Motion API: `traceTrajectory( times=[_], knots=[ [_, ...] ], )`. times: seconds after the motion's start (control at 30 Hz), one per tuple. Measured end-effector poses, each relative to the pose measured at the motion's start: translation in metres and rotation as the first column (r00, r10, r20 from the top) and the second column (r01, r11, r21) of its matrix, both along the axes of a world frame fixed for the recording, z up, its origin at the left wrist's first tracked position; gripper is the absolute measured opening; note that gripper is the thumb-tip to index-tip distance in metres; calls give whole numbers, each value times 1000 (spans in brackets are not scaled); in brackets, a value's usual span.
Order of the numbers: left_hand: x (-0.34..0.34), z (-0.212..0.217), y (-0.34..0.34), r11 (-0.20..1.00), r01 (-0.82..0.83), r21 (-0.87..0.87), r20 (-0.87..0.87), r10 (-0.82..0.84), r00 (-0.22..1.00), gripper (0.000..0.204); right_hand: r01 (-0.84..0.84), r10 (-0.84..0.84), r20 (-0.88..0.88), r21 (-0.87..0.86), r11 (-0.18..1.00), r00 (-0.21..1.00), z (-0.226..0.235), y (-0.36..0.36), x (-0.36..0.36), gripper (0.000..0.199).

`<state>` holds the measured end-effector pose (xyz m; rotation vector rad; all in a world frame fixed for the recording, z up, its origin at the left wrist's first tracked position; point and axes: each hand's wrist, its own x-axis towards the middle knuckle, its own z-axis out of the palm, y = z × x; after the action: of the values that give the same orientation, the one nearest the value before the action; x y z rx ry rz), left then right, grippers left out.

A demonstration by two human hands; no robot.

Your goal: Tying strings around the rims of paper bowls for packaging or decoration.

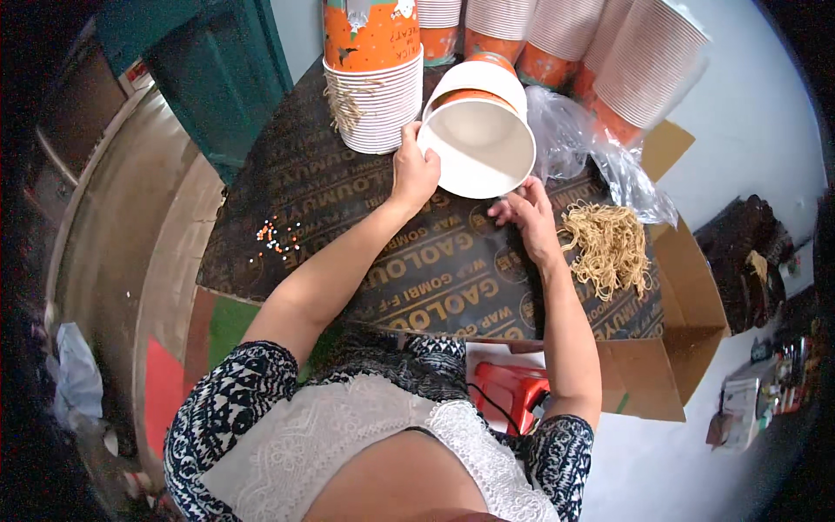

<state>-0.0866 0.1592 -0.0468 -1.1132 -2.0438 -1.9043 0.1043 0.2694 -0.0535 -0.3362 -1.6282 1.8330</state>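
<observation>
A paper bucket, white inside, lies tilted with its mouth toward me. My left hand grips its left rim, thumb over the edge. At the lower right rim is my right hand, its fingers bent together and slightly blurred; whatever they pinch is too small to make out. Behind the held bucket, another orange-and-white bucket lies partly hidden. A tall nest of orange and white buckets stands to the left, with tan cords hanging on its side. Right of my right hand lies a heap of tan cords.
Small orange, white and dark beads lie scattered on the dark printed tabletop at left. More stacked buckets line the back. Clear plastic wrapping lies at right. Beside the table stand a cardboard box and a red object.
</observation>
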Motion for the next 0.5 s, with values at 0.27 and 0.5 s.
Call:
traceTrajectory(
  times=[0.27,0.5],
  knots=[
    [4,41,-35,1000,-1,-24,-230,-4,973,39,198,-199,-78,-20,980,977,33,7,34,26],
    [14,59,-81,981,146,-124,-13,-149,989,35,309,-317,51,120,943,947,61,-11,88,19]
  ],
)
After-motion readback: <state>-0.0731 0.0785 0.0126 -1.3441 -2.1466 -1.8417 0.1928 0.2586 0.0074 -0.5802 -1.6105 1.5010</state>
